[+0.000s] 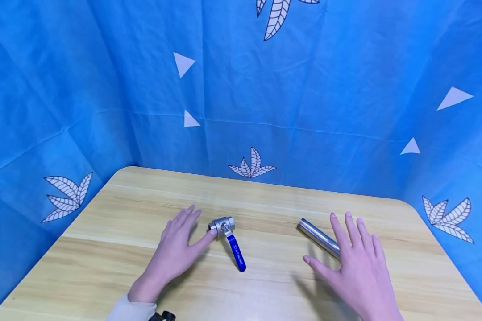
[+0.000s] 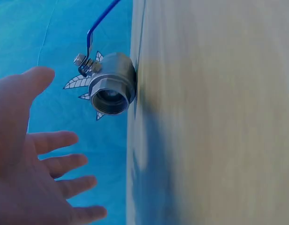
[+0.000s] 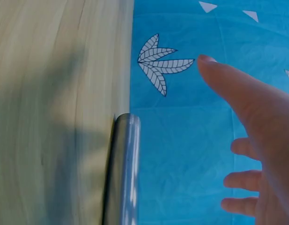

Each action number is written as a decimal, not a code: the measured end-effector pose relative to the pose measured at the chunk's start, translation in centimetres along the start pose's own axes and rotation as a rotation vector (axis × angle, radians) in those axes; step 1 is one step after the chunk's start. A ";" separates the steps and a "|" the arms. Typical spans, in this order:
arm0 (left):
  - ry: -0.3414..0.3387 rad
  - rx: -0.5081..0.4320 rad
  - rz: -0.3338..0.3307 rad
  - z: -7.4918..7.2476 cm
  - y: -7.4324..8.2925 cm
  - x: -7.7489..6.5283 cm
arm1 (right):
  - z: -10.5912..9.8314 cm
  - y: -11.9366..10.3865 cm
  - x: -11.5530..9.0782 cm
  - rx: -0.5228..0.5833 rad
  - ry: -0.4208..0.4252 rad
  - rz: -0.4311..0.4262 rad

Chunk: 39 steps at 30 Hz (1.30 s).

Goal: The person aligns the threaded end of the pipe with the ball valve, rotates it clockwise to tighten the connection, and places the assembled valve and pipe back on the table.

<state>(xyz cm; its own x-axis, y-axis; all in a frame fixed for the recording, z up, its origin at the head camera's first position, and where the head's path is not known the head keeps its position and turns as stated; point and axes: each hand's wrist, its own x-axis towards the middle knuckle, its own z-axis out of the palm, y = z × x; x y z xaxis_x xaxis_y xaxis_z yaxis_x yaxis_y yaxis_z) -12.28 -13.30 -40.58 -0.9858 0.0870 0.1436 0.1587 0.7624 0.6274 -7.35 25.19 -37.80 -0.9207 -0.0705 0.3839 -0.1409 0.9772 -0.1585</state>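
Note:
A metal ball valve (image 1: 222,226) with a blue lever handle (image 1: 237,254) lies on the wooden table, left of the middle. Its threaded opening faces the camera in the left wrist view, where the valve body (image 2: 114,79) sits beyond the thumb. My left hand (image 1: 176,254) is spread beside it, fingers apart, with the thumb tip overlapping the valve's left end in the head view. To the right, a shiny metal tube (image 1: 318,236) lies slanted on the table. My right hand (image 1: 359,267) hovers over the tube's near end and hides it, fingers spread and holding nothing.
The light wooden table (image 1: 144,191) has rounded far corners. Blue cloth (image 1: 241,89) with white leaf and triangle prints hangs behind it and along both sides. A dark band (image 1: 162,316) is at the left wrist, by a light sleeve (image 1: 132,310).

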 end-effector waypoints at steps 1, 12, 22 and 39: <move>-0.005 -0.033 -0.008 0.0 -0.1 0.1 | 0.0 0.1 0.0 0.010 -0.001 0.006; -0.042 -0.440 -0.141 0.8 -1.1 0.7 | 0.3 0.8 0.2 0.069 -0.044 0.059; -0.054 -0.706 -0.290 1.1 -2.4 1.0 | 1.6 2.2 -0.1 0.182 -0.090 0.188; -0.110 -0.815 -0.275 1.6 -3.6 1.0 | 4.5 5.5 -0.4 0.582 -0.166 0.554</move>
<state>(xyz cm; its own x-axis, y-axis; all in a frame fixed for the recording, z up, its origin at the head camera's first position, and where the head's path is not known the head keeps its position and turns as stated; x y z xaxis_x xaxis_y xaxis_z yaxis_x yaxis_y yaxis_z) -13.93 -14.87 -43.92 -0.9880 0.0603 -0.1421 -0.1377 0.0718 0.9879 -9.34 29.66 -42.91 -0.9478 0.3180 -0.0210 0.2253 0.6219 -0.7500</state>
